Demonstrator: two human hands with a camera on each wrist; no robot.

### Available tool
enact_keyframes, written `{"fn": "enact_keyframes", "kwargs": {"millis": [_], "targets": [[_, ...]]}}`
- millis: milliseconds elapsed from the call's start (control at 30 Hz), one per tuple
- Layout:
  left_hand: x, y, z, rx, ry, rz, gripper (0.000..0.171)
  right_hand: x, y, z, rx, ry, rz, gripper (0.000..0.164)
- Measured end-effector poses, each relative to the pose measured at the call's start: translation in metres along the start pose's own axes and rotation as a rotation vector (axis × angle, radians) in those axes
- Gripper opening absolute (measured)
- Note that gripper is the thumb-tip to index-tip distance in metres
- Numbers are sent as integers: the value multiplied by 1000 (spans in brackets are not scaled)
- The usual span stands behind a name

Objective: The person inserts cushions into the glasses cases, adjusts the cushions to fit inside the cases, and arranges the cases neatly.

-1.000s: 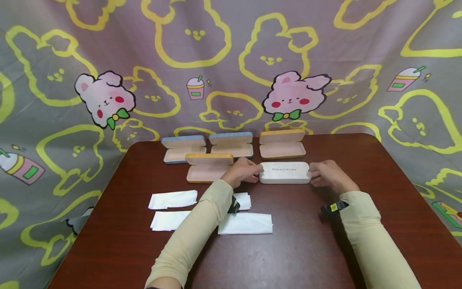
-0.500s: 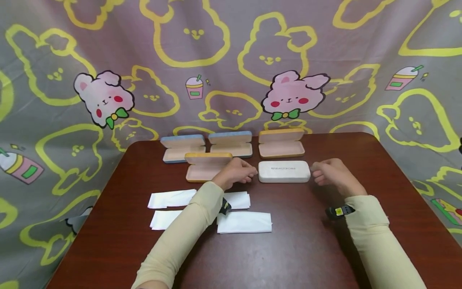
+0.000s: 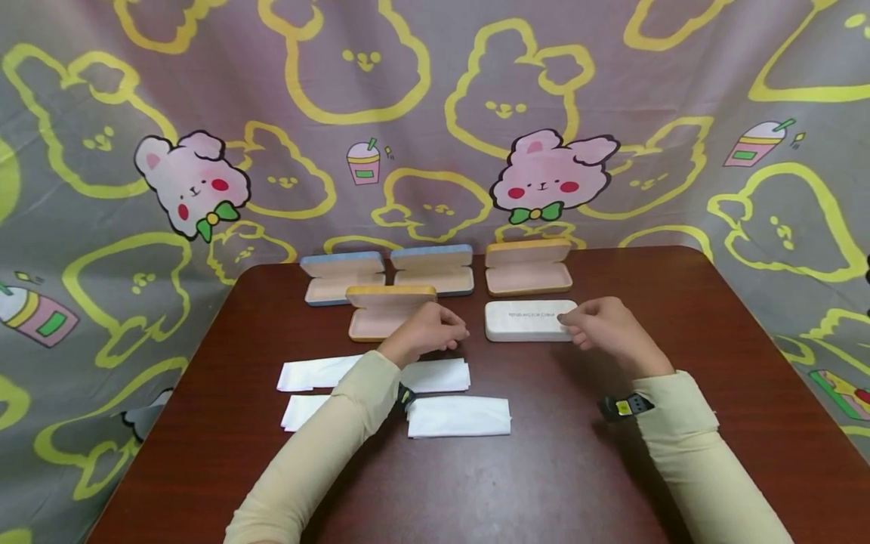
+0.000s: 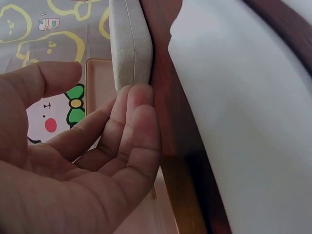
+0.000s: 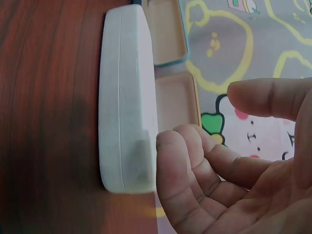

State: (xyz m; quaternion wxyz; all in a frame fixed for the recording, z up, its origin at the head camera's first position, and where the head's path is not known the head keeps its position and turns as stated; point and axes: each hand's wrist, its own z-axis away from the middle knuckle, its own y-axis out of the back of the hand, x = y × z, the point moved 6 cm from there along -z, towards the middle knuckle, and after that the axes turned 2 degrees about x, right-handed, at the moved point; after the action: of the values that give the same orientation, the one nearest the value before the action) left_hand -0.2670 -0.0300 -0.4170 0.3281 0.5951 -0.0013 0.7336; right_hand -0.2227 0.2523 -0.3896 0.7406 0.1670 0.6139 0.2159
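Observation:
A closed white eyeglass case (image 3: 519, 323) with small lettering on its lid lies on the table. My right hand (image 3: 605, 329) hovers at its right end, overlapping that corner in the head view. In the right wrist view the thumb and bent fingers stand apart, with nothing between them, beside the white eyeglass case (image 5: 122, 97). My left hand (image 3: 431, 330) is off the case's left side, in front of an open yellow eyeglass case (image 3: 370, 325). Its fingers (image 4: 141, 131) are loosely bent and hold nothing.
Behind stand two open blue-edged cases (image 3: 340, 290) and another open yellow case (image 3: 529, 279). Several folded white cloths (image 3: 458, 417) lie in front, partly under my left forearm. A patterned curtain (image 3: 435, 113) hangs along the table's (image 3: 544, 483) back edge.
Both hands have let go of the white case's ends. The left hand has drawn away to the left; the right hand moved off, then came back over the right end. The case stayed in place.

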Motion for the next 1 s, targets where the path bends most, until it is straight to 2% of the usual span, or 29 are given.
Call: {"fn": "enact_keyframes", "kwargs": {"millis": [100, 400, 600, 733, 1000], "targets": [[-3, 5, 4, 10, 12, -3, 36, -4, -8, -1, -10, 11, -1, 41], [-10, 17, 21, 18, 1, -36, 35, -15, -36, -5, -43, 46, 44, 38], [-13, 21, 31, 18, -4, -42, 34, -25, -55, -8, -63, 80, 41, 31], [-17, 25, 37, 31, -6, -55, 33, -34, -69, -9, -63, 95, 78, 27], [-21, 33, 47, 59, -60, -106, 29, -44, -96, -12, -92, 141, 84, 19]]}}
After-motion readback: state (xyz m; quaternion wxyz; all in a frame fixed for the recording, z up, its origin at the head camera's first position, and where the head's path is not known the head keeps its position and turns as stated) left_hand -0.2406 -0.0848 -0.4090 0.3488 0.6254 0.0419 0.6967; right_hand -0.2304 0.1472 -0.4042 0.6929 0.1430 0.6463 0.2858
